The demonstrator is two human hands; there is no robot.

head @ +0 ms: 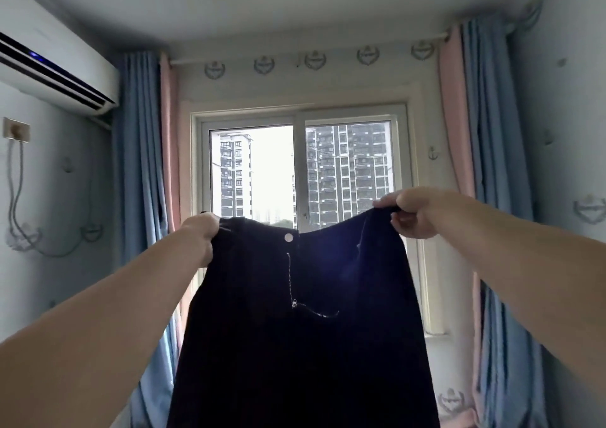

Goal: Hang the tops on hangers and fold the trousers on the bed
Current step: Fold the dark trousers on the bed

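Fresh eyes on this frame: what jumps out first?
Dark trousers fill the centre, held up by the waistband between the left hand and right hand, zip undone. Behind them a bright window shows tower blocks, with blue and pink curtains either side.

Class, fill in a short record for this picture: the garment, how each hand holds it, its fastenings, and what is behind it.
Garment: dark trousers, held up in the air, spread wide
Left hand: grips the left end of the waistband
Right hand: grips the waistband's right end
Fastenings: silver button at the waist; zip looks open
Behind: window, blue and pink curtains
Upper left: air conditioner on the wall
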